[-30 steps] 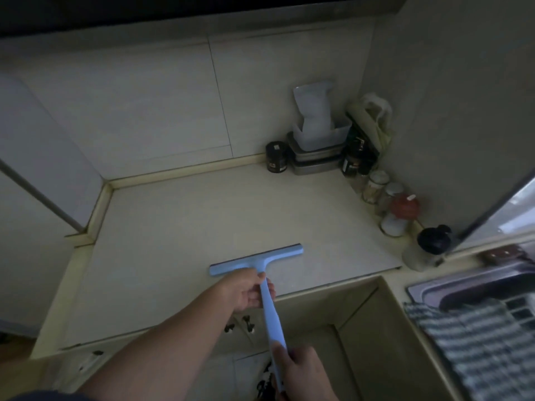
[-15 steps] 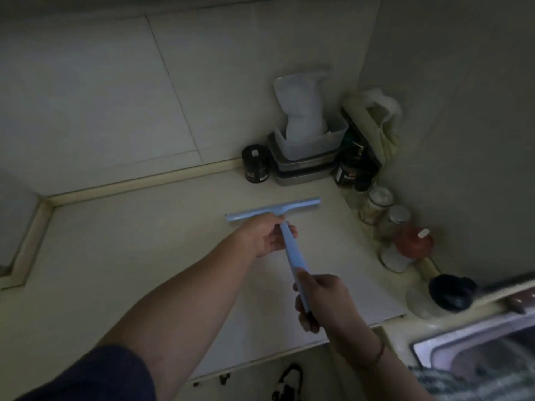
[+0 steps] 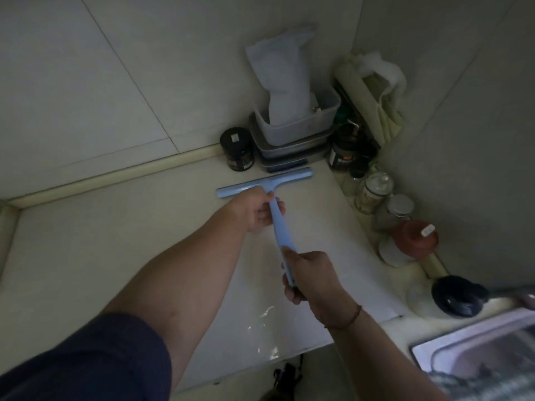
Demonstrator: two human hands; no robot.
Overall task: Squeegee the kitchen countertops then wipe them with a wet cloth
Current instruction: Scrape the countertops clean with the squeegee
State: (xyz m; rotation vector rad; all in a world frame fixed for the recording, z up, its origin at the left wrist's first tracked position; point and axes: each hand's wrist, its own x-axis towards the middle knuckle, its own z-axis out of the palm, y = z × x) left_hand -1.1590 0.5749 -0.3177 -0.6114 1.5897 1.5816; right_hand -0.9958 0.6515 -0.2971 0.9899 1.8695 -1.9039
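While I hold the tool with both hands, the entries run outward from my body as follows.

Right hand (image 3: 311,277): nearest grip, fingers curled round the tail of the handle, holding it fast. A thin band sits on that wrist.

Squeegee (image 3: 278,218): pale blue, T-shaped. Its handle runs away from my right grip, up and slightly left, so the long axis of the handle points toward the back wall; the blade lies across that axis at the far end.

Left hand (image 3: 254,209): forward grip, wrapped round the neck of the handle just short of the blade. It is the hand nearer the blade, and I judge it sets the downward pressure, while the right hand steers.

Blade: beyond the left grip, lying crosswise on the counter (image 3: 101,241), its right end tilted a little further back than its left. It sits close to the rear edge; I judge a pull back toward my body comes next.

Wet patch (image 3: 265,316): on my side of the right grip, glinting on the counter.

Black jar (image 3: 236,149) and stacked containers (image 3: 292,134): just past the blade, near it but apart. I judge these limit any further forward reach.

Jars (image 3: 376,189): right of the grips, along the side wall.
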